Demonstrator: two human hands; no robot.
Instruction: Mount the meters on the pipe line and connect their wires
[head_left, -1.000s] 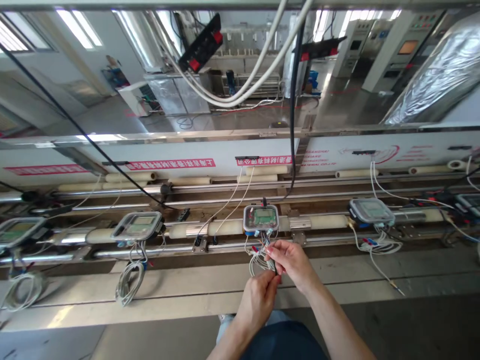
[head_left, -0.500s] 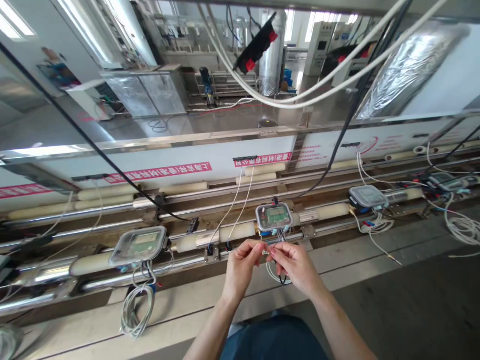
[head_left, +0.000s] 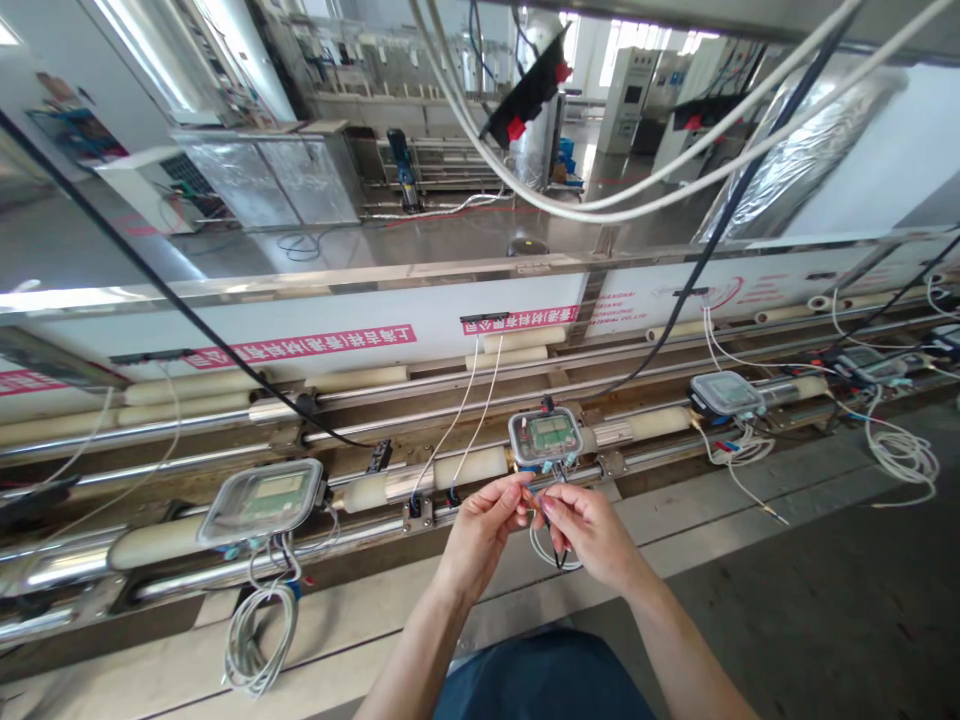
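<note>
A meter with a clear lid and green circuit board (head_left: 545, 436) sits on the pipe rail in front of me. Thin wires hang from its underside in a small white coil (head_left: 541, 548). My left hand (head_left: 484, 530) pinches a wire end just below the meter. My right hand (head_left: 592, 532) pinches the same bundle of thin wires right beside it, fingertips almost touching the left ones. A dark lead hangs down between the two hands.
Similar meters stand along the rail at the left (head_left: 262, 498) and right (head_left: 725, 393), each with coiled white cable (head_left: 255, 630). White hoses and a black cable (head_left: 720, 215) hang overhead. A steel ledge (head_left: 675, 520) runs along the front.
My left hand rose from below the right hand to meet it at the wires under the meter. The view swung left and tilted, shifting the rail rightward.
</note>
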